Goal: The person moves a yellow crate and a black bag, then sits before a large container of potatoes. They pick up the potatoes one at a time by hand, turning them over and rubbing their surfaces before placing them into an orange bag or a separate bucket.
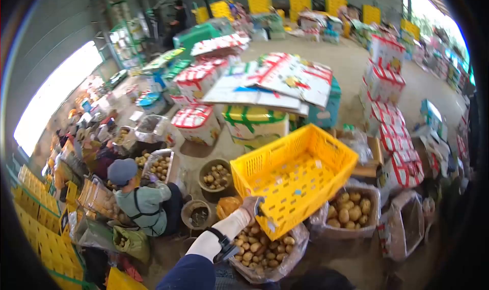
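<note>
My left hand (249, 207), at the end of a navy sleeve with a dark band on the wrist, is closed on the near left edge of a yellow plastic crate (290, 188). The slotted crate is tilted, and only small scraps show on its floor. Beneath it is a lined box of potatoes (262, 249), partly hidden by the crate and my arm. Larger potatoes (350, 211) fill another lined box to the right. My right hand is out of view.
A person (142, 198) in a cap crouches at left by a potato box (165, 165). Round tubs (196, 214) stand between us. Flattened cartons (290, 81) top a stack ahead; red-white boxes (387, 122) are piled right. An open lined box (405, 226) is at lower right.
</note>
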